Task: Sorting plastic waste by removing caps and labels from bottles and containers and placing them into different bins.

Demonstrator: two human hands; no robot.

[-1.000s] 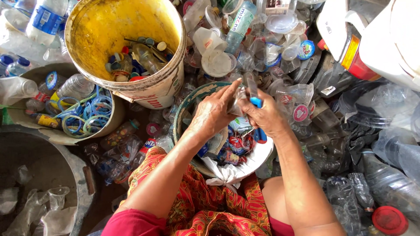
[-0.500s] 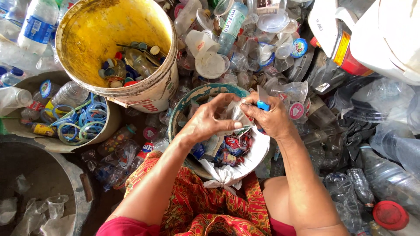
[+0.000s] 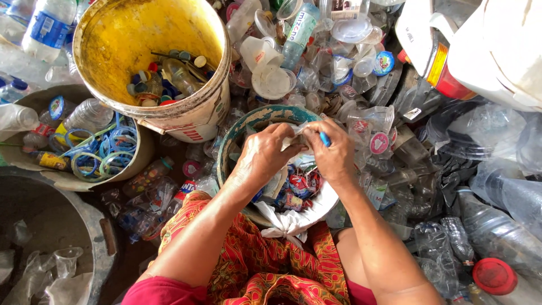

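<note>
The clear plastic piece [image 3: 298,134] sits pinched between my left hand [image 3: 265,158] and right hand [image 3: 336,155], fingers clamped on it, over the green-rimmed basin [image 3: 248,121]. I'd best grip firmly near the edge (the blue tool [image 3: 325,139] stays tucked in my right). Since a second ago both hands have dropped lower over the basin.

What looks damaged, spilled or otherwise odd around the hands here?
Nothing looks accidental. Crushed clear bottles and cups cover the ground at right, heaped rather than spilled. The left hand and right hand meet over the teal-rimmed basin, holding a clear plastic piece and a blue-handled tool.
</note>
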